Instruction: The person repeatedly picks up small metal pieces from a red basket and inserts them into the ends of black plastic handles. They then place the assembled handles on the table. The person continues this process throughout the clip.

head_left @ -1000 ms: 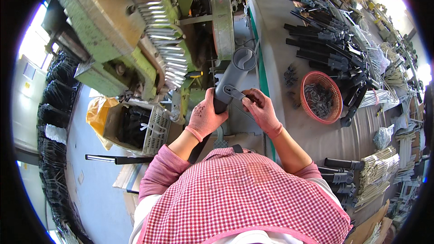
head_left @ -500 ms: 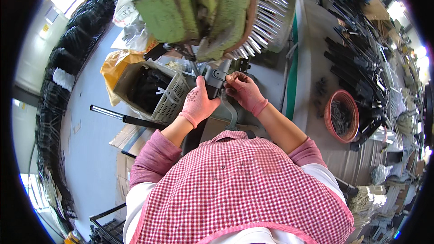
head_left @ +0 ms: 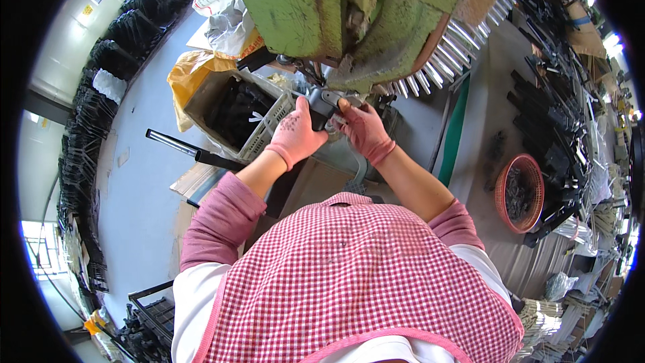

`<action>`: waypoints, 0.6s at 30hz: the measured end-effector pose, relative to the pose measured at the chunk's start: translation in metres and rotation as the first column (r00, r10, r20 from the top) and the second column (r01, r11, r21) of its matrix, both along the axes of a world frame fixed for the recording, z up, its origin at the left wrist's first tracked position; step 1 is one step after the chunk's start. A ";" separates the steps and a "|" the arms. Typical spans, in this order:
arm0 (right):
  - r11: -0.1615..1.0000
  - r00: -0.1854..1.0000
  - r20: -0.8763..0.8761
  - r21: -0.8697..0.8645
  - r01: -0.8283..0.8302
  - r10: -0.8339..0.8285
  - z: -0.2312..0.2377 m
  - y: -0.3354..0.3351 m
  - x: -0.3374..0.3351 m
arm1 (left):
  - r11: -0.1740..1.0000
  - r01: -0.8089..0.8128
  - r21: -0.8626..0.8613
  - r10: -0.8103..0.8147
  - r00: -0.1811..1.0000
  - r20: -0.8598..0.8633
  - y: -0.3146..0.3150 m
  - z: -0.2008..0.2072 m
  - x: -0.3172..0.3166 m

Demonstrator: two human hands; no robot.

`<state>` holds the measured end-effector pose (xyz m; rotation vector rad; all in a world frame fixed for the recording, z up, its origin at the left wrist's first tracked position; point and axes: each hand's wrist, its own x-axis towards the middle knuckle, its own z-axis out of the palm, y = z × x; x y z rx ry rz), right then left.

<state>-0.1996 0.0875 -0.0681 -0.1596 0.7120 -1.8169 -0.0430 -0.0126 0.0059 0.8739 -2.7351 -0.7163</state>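
Note:
Both of my hands wear pink work gloves and meet at a dark grey metal bracket [head_left: 324, 99] with a rounded arm, right under the head of a green press [head_left: 295, 17]. My left hand [head_left: 297, 136] is closed round the bracket's near left side, thumb pointing up along it. On the other side, my right hand [head_left: 367, 133] pinches the rounded arm's right end between thumb and fingers. Bare fingertips show at this glove's tip. The bracket's underside is hidden by my hands. A black tube [head_left: 215, 159] with a shiny end sticks out left beyond my left forearm.
Left of my hands stands a crate [head_left: 269, 124] of black parts with a yellow bag [head_left: 180, 87] over its edge. A row of shiny rods [head_left: 443, 60] lines the press's right side. Right, a red basket [head_left: 500, 191] holds dark pieces; black bars [head_left: 537, 111] lie beyond.
The view has shifted, so the press looks larger and farther right. My right thumb now lies against the bracket's rounded end; my left hand keeps its hold.

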 end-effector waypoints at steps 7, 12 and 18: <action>0.894 0.886 -0.464 0.406 0.189 0.023 -0.009 -0.016 0.005 | 0.943 -0.060 0.327 0.013 0.989 0.144 -0.024 -0.035 -0.005; 0.955 0.927 -0.326 0.160 0.248 -0.186 -0.025 -0.012 0.015 | 0.911 -0.080 0.406 -0.026 0.968 0.248 -0.037 -0.032 -0.009; 0.945 0.911 -0.343 0.144 0.293 -0.230 -0.029 -0.008 0.018 | 0.943 0.029 0.333 -0.114 0.965 0.237 -0.037 -0.016 -0.007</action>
